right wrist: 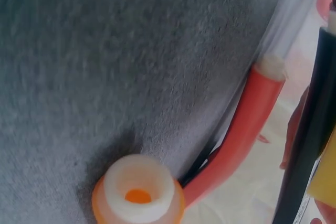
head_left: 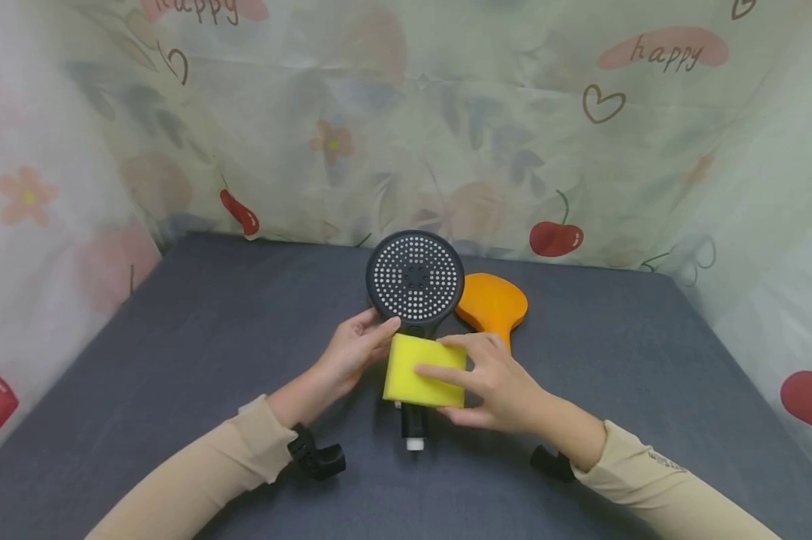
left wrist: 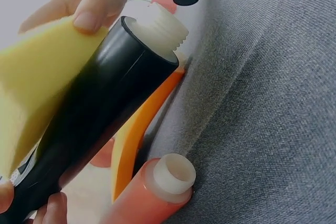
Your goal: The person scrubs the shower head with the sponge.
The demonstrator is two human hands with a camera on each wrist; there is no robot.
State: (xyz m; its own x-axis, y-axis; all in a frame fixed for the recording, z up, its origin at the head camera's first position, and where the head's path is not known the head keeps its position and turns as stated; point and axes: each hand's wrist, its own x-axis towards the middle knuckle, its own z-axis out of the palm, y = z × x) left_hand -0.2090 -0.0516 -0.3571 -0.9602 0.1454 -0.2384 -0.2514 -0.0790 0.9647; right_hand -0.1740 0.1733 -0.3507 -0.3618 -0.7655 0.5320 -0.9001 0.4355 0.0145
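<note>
A black shower head (head_left: 416, 270) with a round face of pale nozzles is held up above the table, its white threaded end (left wrist: 163, 30) toward me. My left hand (head_left: 348, 356) grips it by the neck, just under the round head. With thumb and fingers spread across it, my right hand (head_left: 503, 382) holds a yellow sponge (head_left: 404, 386) against the front of the black handle (left wrist: 100, 93). The sponge covers much of that handle in the head view. Left-hand fingertips (left wrist: 55, 211) show at the handle's lower side in the left wrist view.
An orange shower head (head_left: 492, 300) lies on the dark grey table (head_left: 264, 300), behind my right hand. A red shower-head handle (right wrist: 244, 119) with a whitish end lies nearby, hidden in the head view. Printed curtains (head_left: 257, 150) enclose the table's back and sides.
</note>
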